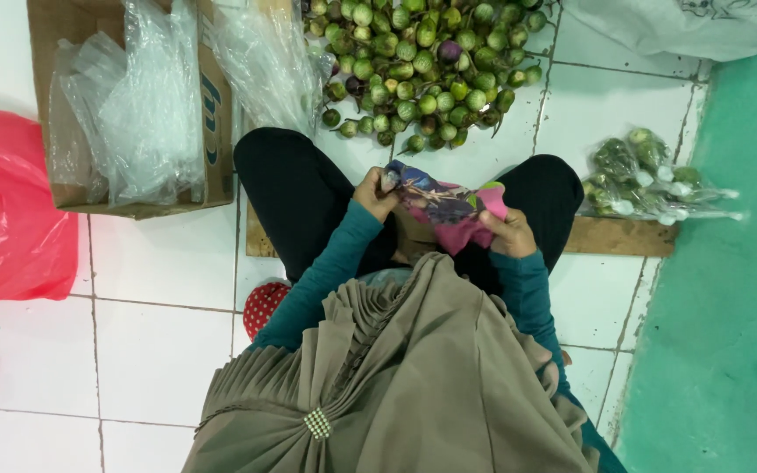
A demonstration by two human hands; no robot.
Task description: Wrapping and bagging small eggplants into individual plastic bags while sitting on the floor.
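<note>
I sit on a white tiled floor [159, 342], knees up, in black trousers and teal sleeves. Both hands hold a small patterned cloth [445, 207], pink and purple, stretched across my lap. My left hand [373, 194] grips its left end and my right hand [510, 231] grips its right end. A heap of small round green eggplants [422, 66], a few purple, lies on the floor just beyond my knees.
A cardboard box [214, 131] stuffed with clear plastic bags stands at the upper left. A red plastic bag [6, 210] lies at the left edge. Several filled clear bags of vegetables [650, 180] rest at the right near a green floor area [729, 289]. A wooden board [624, 236] lies under my legs.
</note>
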